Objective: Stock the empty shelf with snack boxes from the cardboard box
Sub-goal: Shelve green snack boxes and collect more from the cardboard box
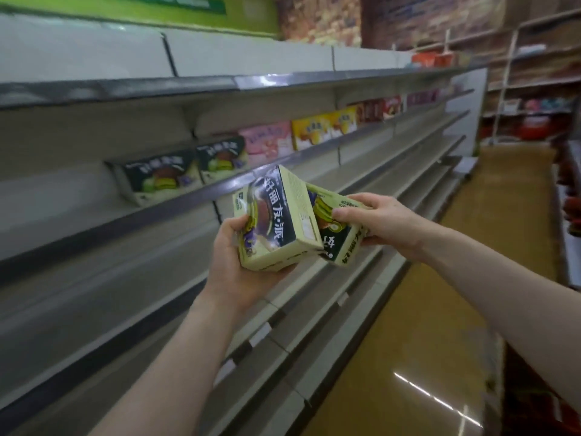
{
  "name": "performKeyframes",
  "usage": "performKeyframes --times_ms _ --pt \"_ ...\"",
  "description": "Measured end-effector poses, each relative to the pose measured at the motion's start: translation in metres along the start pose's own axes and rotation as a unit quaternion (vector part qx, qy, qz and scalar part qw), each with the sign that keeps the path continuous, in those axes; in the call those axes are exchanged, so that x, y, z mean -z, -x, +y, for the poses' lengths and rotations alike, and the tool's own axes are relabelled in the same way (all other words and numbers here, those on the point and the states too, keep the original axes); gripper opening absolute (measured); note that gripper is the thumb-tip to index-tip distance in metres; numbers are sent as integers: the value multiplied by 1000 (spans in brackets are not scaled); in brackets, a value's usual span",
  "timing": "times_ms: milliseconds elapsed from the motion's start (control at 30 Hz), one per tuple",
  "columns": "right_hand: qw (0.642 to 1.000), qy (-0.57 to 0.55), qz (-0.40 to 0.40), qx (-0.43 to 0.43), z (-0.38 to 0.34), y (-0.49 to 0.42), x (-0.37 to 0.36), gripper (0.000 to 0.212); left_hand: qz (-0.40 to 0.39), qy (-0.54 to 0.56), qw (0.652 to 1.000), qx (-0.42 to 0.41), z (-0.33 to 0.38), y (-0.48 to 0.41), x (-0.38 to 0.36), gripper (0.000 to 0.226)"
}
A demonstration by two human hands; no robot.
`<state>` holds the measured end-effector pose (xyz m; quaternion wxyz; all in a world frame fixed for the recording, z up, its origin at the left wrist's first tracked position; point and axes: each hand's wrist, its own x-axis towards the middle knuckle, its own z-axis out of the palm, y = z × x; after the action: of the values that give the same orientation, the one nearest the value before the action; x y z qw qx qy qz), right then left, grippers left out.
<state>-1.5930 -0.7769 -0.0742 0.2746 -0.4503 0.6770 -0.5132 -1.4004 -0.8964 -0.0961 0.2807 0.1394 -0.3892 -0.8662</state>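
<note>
Gripping one snack box [276, 215] in our left hand [232, 256] and a second box [342, 243] in our right hand [383, 221], we judge stocking partway: a row of boxes [220, 155] stands above the hands; shelves [125, 272] below are bare.

Retail shop, a grocery or supermarket aisle. Evidence: a long run of tiered metal shelving [176, 201] along the left, with a grey rail on each shelf front and white label tags [263, 333] stuck on the lower edges. One tier carries snack boxes [267, 140] faced out in a row, grouped by colour: dark, pink, yellow, red (print too blurred to read). Green sign board [188, 7] above the unit, brick-pattern wall [424, 17] behind. Glossy tan floor [424, 309] forms an aisle between this unit and another shelf edge [564, 243] on the right with red goods. Open rack [528, 73] at the far end holds more packaged stock.
</note>
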Motion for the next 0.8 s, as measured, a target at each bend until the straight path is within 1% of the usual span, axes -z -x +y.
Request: performKeyframes --times_ms 100,267,400,500,667,800 --pt "1000 -1 -22 16 -26 -23 -32 49 13 14 999 -38 37 4 25 53" --pt "998 9 -39 41 -68 -59 -85 43 44 42 995 -84 95 14 57 45" --pt "996 26 -54 70 -97 -87 -129 37 69 47 989 -121 137 29 85 44" --pt "993 17 -73 90 -115 -104 -161 35 78 46 984 -153 168 41 106 44" --pt "986 14 -122 110 -140 -132 -208 35 93 37 975 -199 203 59 134 43" --pt "981 -11 -153 122 -155 -157 -236 23 141 39 962 -229 221 66 152 40"
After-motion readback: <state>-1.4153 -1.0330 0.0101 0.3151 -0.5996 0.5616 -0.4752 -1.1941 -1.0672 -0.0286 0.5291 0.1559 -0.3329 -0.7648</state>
